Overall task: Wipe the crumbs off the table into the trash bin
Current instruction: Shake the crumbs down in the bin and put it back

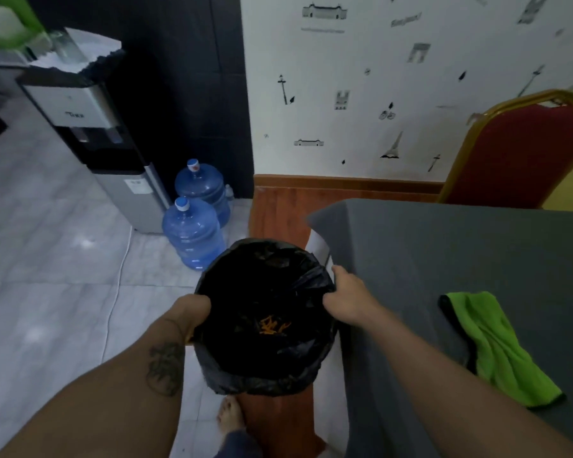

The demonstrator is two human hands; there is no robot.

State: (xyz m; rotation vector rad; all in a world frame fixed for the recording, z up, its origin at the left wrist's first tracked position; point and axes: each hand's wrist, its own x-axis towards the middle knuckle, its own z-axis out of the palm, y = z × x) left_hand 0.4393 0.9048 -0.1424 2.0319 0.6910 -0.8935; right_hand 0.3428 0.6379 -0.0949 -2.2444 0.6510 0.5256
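1. Now both forearms reach forward and down to the round trash bin lined with a black plastic bag (265,312), which is the landmark for everything below.
2. At the bin's left rim, the left hand (192,310) has its fingers curled over the bag's edge, gripping it.
3. At the bin's right rim, the right hand (346,299) pinches the gathered bag edge, thumb and fingers closed on the plastic.
4. Held between the two hands, the bin stands roughly upright, mouth open toward the camera, long axis vertical.
5. Orange scraps (273,325) lie deep inside the bin.
6. Just right of the bin is the grey cloth-covered table (460,252); a crumpled green microfibre cloth (497,345) lies on it, well apart from the bin.
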